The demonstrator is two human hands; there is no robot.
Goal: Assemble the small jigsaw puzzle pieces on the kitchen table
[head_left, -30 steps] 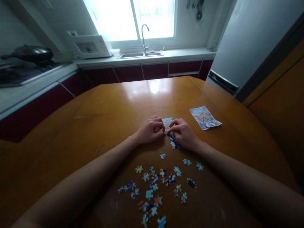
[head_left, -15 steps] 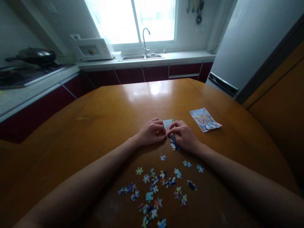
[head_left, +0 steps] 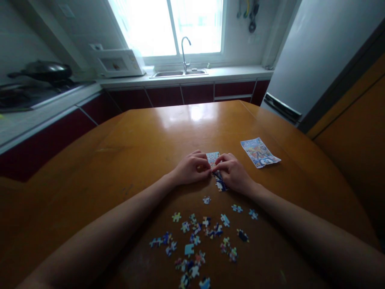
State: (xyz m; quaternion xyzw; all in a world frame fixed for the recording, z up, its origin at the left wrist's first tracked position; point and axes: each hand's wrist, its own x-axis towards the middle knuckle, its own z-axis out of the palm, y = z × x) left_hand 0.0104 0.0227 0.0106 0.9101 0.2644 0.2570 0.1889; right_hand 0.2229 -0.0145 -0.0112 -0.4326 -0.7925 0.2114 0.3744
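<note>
A partly joined jigsaw puzzle (head_left: 213, 157) lies flat on the wooden table, its middle covered by fingers. At its left edge is my left hand (head_left: 193, 168), fingers curled and thumb and fingertips drawn together; what they pinch is hidden. From the right, my right hand (head_left: 233, 171) reaches over the puzzle and pinches a small dark jigsaw piece at its left side. The fingertips of both hands nearly meet there. Below them, a dark blue and white part of the puzzle (head_left: 221, 184) shows. One loose jigsaw piece (head_left: 206, 200) lies just nearer to me.
Several loose jigsaw pieces (head_left: 189, 249) are scattered over the near part of the table (head_left: 144, 148), between my forearms. A creased picture sheet (head_left: 260, 152) rests to the right. Beyond the table are a sink (head_left: 168, 74), a microwave (head_left: 118, 63) and a fridge (head_left: 321, 56).
</note>
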